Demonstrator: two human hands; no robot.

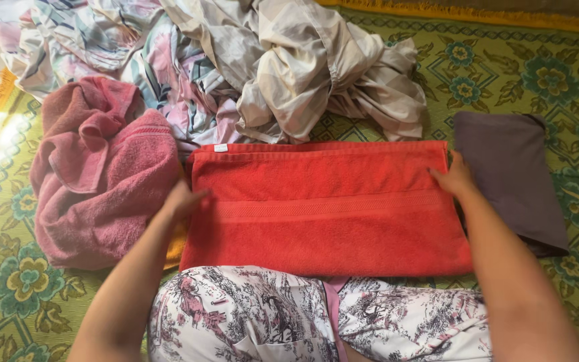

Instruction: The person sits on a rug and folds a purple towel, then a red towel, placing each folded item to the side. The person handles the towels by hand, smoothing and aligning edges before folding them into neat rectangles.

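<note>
1. Head view looks down over the person's lap, where patterned white trousers (pixel 316 315) fill the bottom edge; they cover the near hem of the red towel (pixel 323 208), and both forearms are cut off by the lower frame.
2. Just beyond the lap, the red towel lies flat and folded into a wide rectangle on the green floral mat (pixel 15 288), with a small white tag at its far left corner.
3. The left hand (pixel 183 200) rests at the towel's left edge. It is blurred, so I cannot tell how far the fingers are spread or whether they pinch the cloth; it only reads as touching the edge.
4. The right hand (pixel 454 177) lies on the towel's far right corner, fingers together and fairly flat, pressing on the fabric rather than closing around it. Its fingertips are hard to separate.
5. A strip of yellow cloth (pixel 175 247) peeks out beside the towel's left side, mostly hidden beneath it.
6. Left of the towel sits a crumpled pink towel (pixel 98 181), touching or nearly touching the red one.
7. To the right, a folded grey-purple cloth (pixel 510 181) lies just beside the towel, partly behind the right forearm.
8. Farthest back, a heap of floral sheets (pixel 135 53) and beige striped fabric (pixel 316 67) is cut off by the top edge.
</note>
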